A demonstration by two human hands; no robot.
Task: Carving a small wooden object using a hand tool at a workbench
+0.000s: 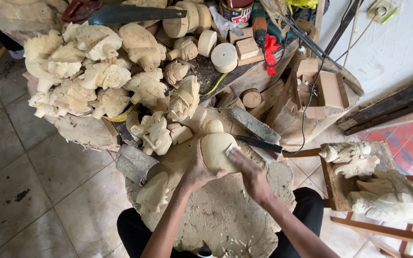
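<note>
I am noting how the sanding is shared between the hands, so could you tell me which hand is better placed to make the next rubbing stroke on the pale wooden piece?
Probably the right hand: its fingers press a small pale pad against the wooden piece, while the left hand cups it from below.

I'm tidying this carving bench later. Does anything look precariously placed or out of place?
The handsaw lies loose on top of the heap of wooden carvings, not on a flat surface. Otherwise the left hand steadies a rounded wood blank while the right hand works it.

Carving pile (101, 76) behind stump (225, 210); saw (130, 13) atop pile
</note>
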